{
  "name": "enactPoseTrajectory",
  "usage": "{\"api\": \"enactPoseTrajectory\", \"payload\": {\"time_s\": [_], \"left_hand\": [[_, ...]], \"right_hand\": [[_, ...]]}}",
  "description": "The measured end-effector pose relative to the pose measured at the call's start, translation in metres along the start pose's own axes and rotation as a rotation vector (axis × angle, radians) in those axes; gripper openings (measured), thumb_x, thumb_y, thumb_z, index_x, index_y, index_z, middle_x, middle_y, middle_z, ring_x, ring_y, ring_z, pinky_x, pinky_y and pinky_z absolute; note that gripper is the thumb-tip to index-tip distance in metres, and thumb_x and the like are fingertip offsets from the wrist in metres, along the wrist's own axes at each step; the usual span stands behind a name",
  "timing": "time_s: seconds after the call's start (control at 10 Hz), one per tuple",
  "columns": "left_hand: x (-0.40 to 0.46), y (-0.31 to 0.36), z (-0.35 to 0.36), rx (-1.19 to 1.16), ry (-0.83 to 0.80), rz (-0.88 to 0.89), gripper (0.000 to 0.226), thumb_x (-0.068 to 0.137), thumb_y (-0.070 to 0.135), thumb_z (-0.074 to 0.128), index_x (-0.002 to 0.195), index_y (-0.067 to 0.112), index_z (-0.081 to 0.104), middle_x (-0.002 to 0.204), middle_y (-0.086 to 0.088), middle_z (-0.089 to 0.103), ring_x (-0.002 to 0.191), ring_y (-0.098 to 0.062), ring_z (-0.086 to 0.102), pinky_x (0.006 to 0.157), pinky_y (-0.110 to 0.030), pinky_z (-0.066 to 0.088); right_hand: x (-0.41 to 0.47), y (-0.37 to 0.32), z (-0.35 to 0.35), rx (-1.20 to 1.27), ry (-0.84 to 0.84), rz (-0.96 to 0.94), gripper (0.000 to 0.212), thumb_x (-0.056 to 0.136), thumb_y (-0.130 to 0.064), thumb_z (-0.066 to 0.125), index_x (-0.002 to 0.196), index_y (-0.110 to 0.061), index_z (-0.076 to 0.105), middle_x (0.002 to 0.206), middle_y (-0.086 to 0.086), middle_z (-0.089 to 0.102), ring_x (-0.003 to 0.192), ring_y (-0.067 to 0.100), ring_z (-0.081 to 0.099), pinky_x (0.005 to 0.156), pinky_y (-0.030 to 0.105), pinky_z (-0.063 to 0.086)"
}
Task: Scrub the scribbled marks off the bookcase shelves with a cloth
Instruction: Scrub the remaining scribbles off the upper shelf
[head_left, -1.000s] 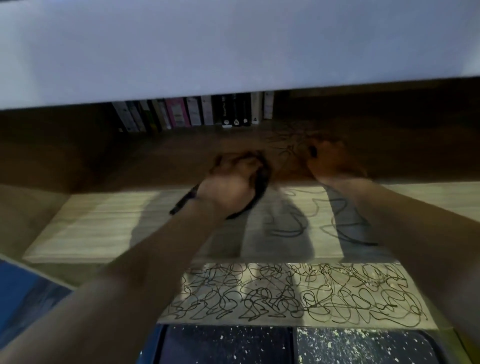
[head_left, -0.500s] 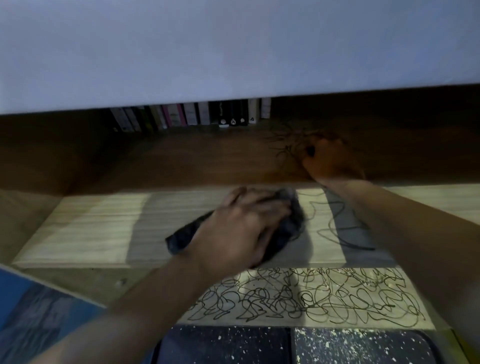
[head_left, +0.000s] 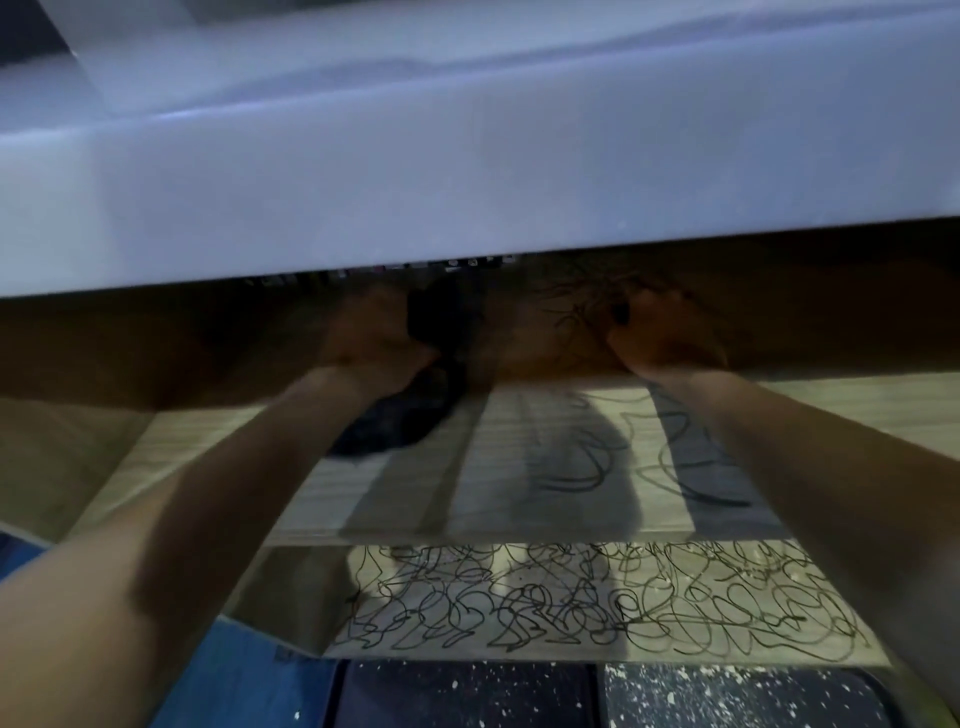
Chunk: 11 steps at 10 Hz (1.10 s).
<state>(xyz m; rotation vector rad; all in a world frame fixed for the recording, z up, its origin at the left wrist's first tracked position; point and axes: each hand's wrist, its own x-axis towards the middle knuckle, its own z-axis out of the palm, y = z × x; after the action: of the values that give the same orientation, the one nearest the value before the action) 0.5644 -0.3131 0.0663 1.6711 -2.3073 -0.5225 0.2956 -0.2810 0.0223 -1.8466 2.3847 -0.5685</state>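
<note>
My left hand (head_left: 374, 332) grips a dark cloth (head_left: 415, 410) deep in the shadowed back of the pale wooden shelf (head_left: 208, 457); the cloth trails toward me from the hand. My right hand (head_left: 665, 338) presses flat on the shelf farther right, in shadow. Black scribbled marks (head_left: 582, 467) remain on the shelf between my arms, with more scribbles in the dark by the right hand. The lower shelf (head_left: 613, 597) is thickly covered in scribbles.
A white slab (head_left: 467, 182) overhangs the shelf and hides most of its back, where a sliver of book spines (head_left: 457, 264) shows. Speckled dark floor tiles (head_left: 727, 696) and a blue surface (head_left: 249, 675) lie below.
My left hand has pushed the cloth from the shelf's front back into the shadowed rear. The right hand stays put. The view has dropped, so the white slab hides more of the books.
</note>
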Motion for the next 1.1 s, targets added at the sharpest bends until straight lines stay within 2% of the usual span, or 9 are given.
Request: {"api": "enactPoseTrajectory", "payload": {"time_s": [0.1,0.2,0.3,0.4,0.5,0.6,0.7,0.9,1.1], "left_hand": [[0.022,-0.025,0.0,0.365,0.231,0.078,0.037,0.079,0.047,0.058,0.105,0.021,0.062,0.1,-0.007,0.066,0.093,-0.032,0.065,0.077,-0.044,0.054],[0.008,0.001,0.002,0.356,0.097,0.264,0.044,0.077,0.041,0.066,0.114,0.019,0.059,0.106,-0.005,0.062,0.097,-0.028,0.061,0.083,-0.045,0.051],[-0.012,0.023,0.009,0.213,-0.281,0.32,0.058,0.07,0.055,0.074,0.123,0.036,0.057,0.118,0.008,0.048,0.11,-0.011,0.047,0.098,-0.033,0.042],[-0.017,0.016,0.015,0.2,-0.341,0.25,0.061,0.066,0.085,0.051,0.121,0.062,0.047,0.142,0.015,0.029,0.134,-0.009,0.023,0.116,-0.039,0.018],[-0.009,0.009,0.028,0.039,-0.178,0.274,0.056,0.067,0.089,0.043,0.113,0.06,0.053,0.147,0.015,0.036,0.137,-0.009,0.03,0.117,-0.035,0.021],[0.009,0.004,0.05,0.129,0.077,0.345,0.051,0.081,0.065,0.045,0.12,0.037,0.061,0.141,0.009,0.045,0.13,-0.018,0.042,0.107,-0.041,0.035],[0.01,0.018,0.057,0.068,0.121,0.322,0.034,0.089,0.044,0.051,0.117,0.029,0.064,0.131,0.003,0.056,0.123,-0.024,0.048,0.101,-0.04,0.04],[-0.055,0.026,0.068,-0.005,0.052,0.613,0.037,0.086,0.049,0.049,0.104,0.025,0.07,0.111,0.01,0.066,0.112,-0.019,0.054,0.092,-0.046,0.045],[0.009,0.034,0.048,0.105,0.017,0.316,0.03,0.085,0.035,0.051,0.106,0.026,0.07,0.12,0.001,0.063,0.112,-0.024,0.057,0.096,-0.039,0.045]], "right_hand": [[-0.001,-0.001,0.0,0.002,0.019,-0.027,0.041,0.094,-0.044,0.04,0.124,-0.021,0.056,0.136,0.011,0.049,0.123,0.035,0.046,0.103,0.042,0.036],[-0.002,-0.002,-0.003,0.003,0.018,-0.002,0.042,0.095,-0.044,0.042,0.128,-0.021,0.055,0.138,0.011,0.048,0.124,0.035,0.046,0.1,0.039,0.037],[-0.003,-0.003,-0.004,-0.002,0.02,0.002,0.043,0.095,-0.044,0.044,0.129,-0.02,0.054,0.138,0.012,0.048,0.124,0.036,0.046,0.101,0.039,0.036],[-0.002,-0.002,-0.002,-0.005,0.028,-0.006,0.044,0.095,-0.044,0.044,0.13,-0.02,0.054,0.138,0.012,0.048,0.125,0.035,0.045,0.102,0.039,0.035],[-0.002,-0.002,-0.001,0.003,0.06,-0.032,0.042,0.094,-0.042,0.043,0.126,-0.019,0.056,0.135,0.013,0.051,0.123,0.034,0.046,0.103,0.04,0.035],[-0.003,-0.004,-0.003,-0.017,0.041,-0.008,0.04,0.095,-0.042,0.042,0.123,-0.018,0.057,0.133,0.014,0.051,0.123,0.035,0.046,0.102,0.039,0.034],[-0.004,-0.003,-0.004,-0.021,0.048,-0.01,0.039,0.096,-0.042,0.042,0.124,-0.019,0.056,0.134,0.012,0.05,0.123,0.034,0.046,0.103,0.039,0.032],[-0.003,-0.002,-0.002,-0.018,0.044,-0.029,0.039,0.095,-0.039,0.042,0.125,-0.017,0.057,0.135,0.013,0.05,0.124,0.035,0.045,0.104,0.04,0.032],[-0.004,-0.002,-0.004,0.011,0.007,-0.005,0.042,0.096,-0.044,0.042,0.127,-0.019,0.055,0.138,0.014,0.049,0.127,0.035,0.042,0.107,0.041,0.029]]}}
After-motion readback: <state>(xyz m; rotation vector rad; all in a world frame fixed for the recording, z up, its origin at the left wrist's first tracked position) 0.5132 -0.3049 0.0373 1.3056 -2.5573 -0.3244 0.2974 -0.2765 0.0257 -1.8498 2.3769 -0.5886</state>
